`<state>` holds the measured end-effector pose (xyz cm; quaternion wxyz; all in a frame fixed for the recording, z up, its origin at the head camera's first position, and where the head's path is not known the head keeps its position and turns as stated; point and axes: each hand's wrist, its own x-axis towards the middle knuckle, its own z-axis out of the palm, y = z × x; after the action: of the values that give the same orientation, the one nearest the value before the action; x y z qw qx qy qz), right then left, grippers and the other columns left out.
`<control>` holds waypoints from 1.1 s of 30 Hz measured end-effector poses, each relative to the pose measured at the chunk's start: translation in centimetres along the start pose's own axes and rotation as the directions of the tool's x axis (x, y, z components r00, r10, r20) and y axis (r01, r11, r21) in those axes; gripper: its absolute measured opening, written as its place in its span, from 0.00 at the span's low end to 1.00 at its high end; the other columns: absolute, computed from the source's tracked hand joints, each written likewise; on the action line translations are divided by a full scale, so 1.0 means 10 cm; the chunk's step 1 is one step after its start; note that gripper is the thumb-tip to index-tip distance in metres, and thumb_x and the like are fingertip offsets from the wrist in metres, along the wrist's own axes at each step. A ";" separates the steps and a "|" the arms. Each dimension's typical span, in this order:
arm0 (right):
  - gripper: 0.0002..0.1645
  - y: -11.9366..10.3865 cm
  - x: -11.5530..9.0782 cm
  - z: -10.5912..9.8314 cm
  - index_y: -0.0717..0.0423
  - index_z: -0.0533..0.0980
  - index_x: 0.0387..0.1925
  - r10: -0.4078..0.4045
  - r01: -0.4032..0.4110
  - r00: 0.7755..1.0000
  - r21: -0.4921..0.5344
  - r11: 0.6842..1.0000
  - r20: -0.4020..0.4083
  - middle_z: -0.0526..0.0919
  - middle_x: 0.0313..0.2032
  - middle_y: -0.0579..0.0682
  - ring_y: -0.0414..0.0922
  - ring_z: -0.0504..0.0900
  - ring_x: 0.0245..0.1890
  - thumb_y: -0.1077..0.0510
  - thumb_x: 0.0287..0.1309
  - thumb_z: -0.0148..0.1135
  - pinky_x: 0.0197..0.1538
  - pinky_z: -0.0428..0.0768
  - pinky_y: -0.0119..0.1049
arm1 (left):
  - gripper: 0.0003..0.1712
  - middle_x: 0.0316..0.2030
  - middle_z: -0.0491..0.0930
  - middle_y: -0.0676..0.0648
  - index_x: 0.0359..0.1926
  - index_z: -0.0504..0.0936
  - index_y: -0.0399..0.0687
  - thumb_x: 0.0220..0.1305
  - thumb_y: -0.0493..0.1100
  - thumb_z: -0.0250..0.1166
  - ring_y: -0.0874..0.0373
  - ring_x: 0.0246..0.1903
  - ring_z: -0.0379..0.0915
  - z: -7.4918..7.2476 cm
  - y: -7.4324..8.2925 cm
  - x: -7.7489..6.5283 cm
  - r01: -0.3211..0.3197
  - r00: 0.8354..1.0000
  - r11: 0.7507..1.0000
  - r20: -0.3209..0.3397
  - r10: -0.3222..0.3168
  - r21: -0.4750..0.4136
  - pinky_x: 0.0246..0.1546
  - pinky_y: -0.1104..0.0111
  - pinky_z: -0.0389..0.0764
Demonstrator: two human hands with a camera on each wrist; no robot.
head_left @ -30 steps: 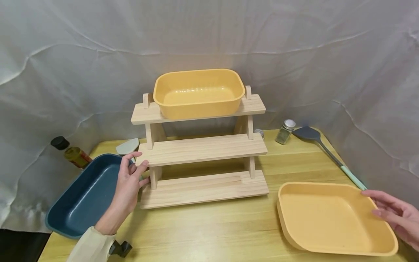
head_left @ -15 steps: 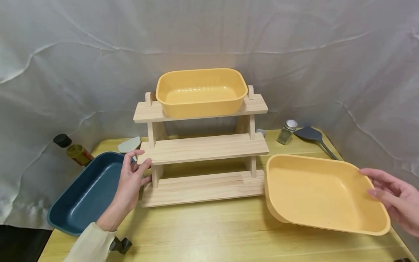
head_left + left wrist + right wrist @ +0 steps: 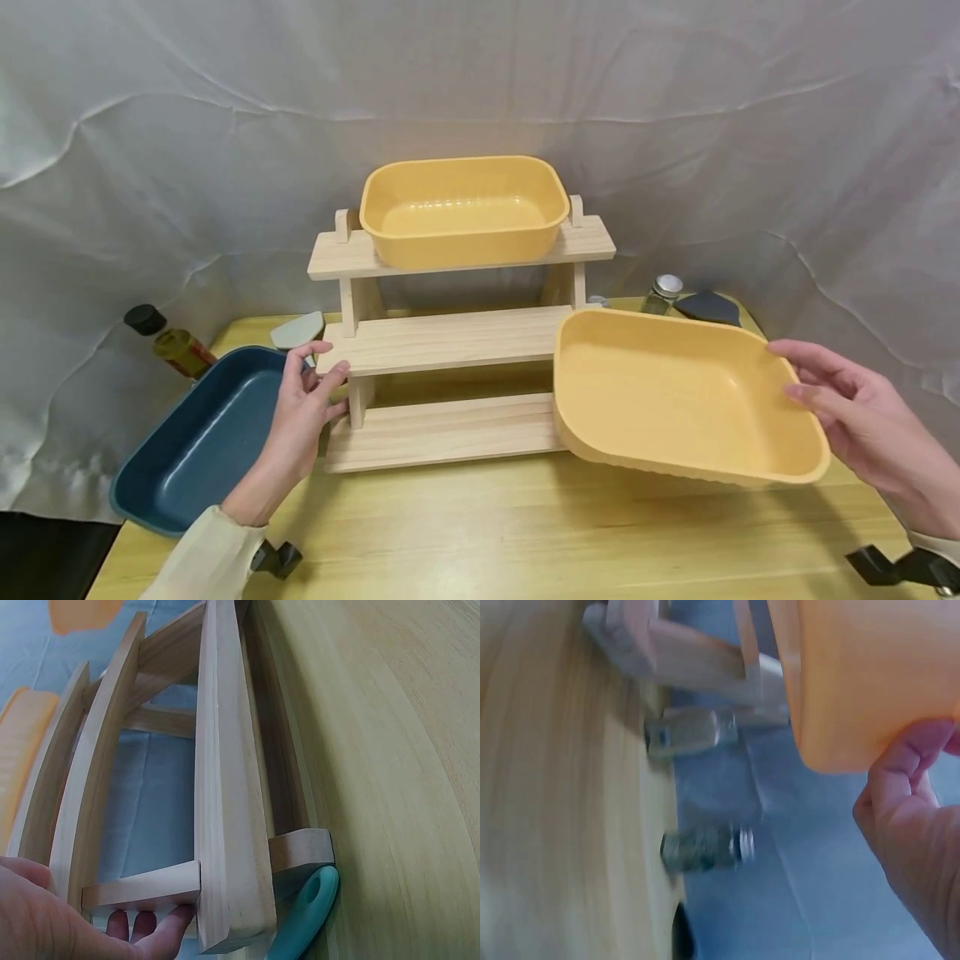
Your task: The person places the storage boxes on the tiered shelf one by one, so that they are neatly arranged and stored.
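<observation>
Rack (image 3: 450, 342): my landmark. I have the left hand (image 3: 296, 417) gripping its left end by the middle shelf; I'd brace there gently, without tugging.
Yellow tray (image 3: 686, 392): raised and tilted, overlapping the rack's right end in the head view; whether they touch, I cannot tell.
Right hand (image 3: 847, 412): pinching the tray's rim at the end away from the rack. I judge one-sided support may let it droop, so a firm pinch and slow wrist suit.
Jar (image 3: 662, 296): beyond the tray, right of the rack; I'd steer clear.
</observation>
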<state>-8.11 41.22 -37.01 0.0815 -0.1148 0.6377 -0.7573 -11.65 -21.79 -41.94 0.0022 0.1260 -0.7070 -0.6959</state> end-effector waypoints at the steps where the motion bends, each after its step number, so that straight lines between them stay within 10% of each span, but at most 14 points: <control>1: 0.34 -0.01 0.05 0.07 0.58 0.75 0.74 -0.008 0.009 1.000 0.004 1.000 -0.017 0.84 0.51 0.50 0.42 0.88 0.41 0.81 0.78 0.41 0.32 0.87 0.33 | 0.20 0.56 0.70 0.43 0.68 0.64 0.62 0.85 0.47 0.61 0.51 0.62 0.71 0.00 0.00 0.00 0.001 1.000 1.000 0.000 -0.001 0.005 0.63 0.46 0.76; 19: 0.23 -0.01 0.80 1.26 0.53 0.83 0.63 0.029 -0.035 0.995 -0.059 0.998 -0.097 0.77 0.46 0.51 0.43 0.80 0.44 0.74 0.76 0.59 0.46 0.86 0.32 | 0.22 0.48 0.71 0.47 0.69 0.64 0.62 0.84 0.48 0.62 0.52 0.61 0.73 -0.01 -0.01 0.01 -0.007 1.000 1.000 0.005 0.006 0.028 0.53 0.57 0.81; 33: 0.23 0.07 1.11 1.77 0.64 0.74 0.67 0.042 -0.056 0.986 -0.081 0.995 -0.162 0.80 0.43 0.52 0.43 0.81 0.43 0.73 0.74 0.60 0.49 0.86 0.32 | 0.20 0.51 0.68 0.47 0.67 0.64 0.64 0.84 0.45 0.61 0.54 0.58 0.71 0.02 0.02 0.02 0.029 0.999 0.999 -0.018 -0.028 0.020 0.48 0.61 0.82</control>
<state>-13.90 21.28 -34.05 0.0434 -0.0412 0.6767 -0.7338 -11.87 -21.58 -41.81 -0.0027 0.1423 -0.7122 -0.6874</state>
